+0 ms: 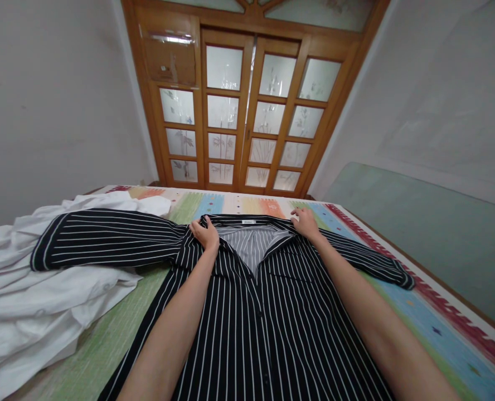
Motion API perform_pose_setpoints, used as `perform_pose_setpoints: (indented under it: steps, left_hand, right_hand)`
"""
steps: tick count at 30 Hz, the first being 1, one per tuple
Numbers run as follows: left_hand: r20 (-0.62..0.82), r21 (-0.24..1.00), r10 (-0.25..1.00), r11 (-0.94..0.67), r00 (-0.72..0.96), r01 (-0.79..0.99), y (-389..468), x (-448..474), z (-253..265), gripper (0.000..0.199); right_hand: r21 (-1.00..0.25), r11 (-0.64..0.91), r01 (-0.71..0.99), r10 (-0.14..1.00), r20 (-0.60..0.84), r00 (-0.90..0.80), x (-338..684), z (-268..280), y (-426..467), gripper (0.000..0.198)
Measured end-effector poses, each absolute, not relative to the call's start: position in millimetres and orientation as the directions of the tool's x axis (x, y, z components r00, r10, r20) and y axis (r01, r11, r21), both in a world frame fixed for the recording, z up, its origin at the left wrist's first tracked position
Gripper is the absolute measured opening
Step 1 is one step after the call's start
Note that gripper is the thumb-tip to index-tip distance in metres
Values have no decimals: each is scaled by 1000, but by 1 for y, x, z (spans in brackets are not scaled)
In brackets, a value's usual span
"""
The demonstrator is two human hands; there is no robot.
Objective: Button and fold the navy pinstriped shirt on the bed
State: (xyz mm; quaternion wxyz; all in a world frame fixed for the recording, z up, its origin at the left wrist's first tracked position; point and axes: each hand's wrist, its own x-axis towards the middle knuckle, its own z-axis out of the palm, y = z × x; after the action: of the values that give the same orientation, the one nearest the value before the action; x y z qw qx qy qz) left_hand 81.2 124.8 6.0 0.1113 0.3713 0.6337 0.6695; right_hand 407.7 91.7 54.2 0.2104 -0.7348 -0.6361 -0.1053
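Note:
A black shirt with white stripes (226,312) lies front up on a colourful patterned bed cover, its collar end away from me and its neck opening spread. At the shoulder left of the collar, my left hand (206,234) is closed on a bunch of the shirt's fabric. My right hand (306,224) is by the other shoulder, over the edge of the shirt, with its fingers apart and no fabric visibly pinched. Both sleeves stretch outward, and a small white label (248,221) shows inside the collar.
Crumpled white cloth (63,312) lies on the left, partly under the left sleeve. The patterned cover (423,317) extends beneath everything. A pale green headboard-like panel (423,223) borders the right side. Beyond the far edge stand wooden doors with glass panes (222,111).

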Motion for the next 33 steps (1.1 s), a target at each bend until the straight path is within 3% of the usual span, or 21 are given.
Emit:
perform_pose_setpoints:
  steps: [5,9,14,17,28,33]
  left_hand:
    - [351,933,629,-168,-694,320,124,81,7,11]
    - [348,933,637,-166,-688,318,123,82,9,9]
    - [348,933,644,-168,-682,317,123,83,10,9]
    - [353,931,647,-175,-676,319,122,83,10,9]
    - [347,933,652,-167,-674,319,123,83,9,8]
    - [307,946,660,-133,-686,295,121,84,11,10]
  right_hand:
    - [-218,-112,970,935,308,177,409,59,87,37]
    - [-214,-112,970,936,305,175,407,61,80,24]
    - [-115,-165,980,930,312,193,393,57,68,37]
    - [-152,-112,982,938,310,155,387,53,65,42]
    - [-230,-164,959,944,247,221,381,51,68,17]
    - [-269,-247,931,911,263,318,379,56,71,22]
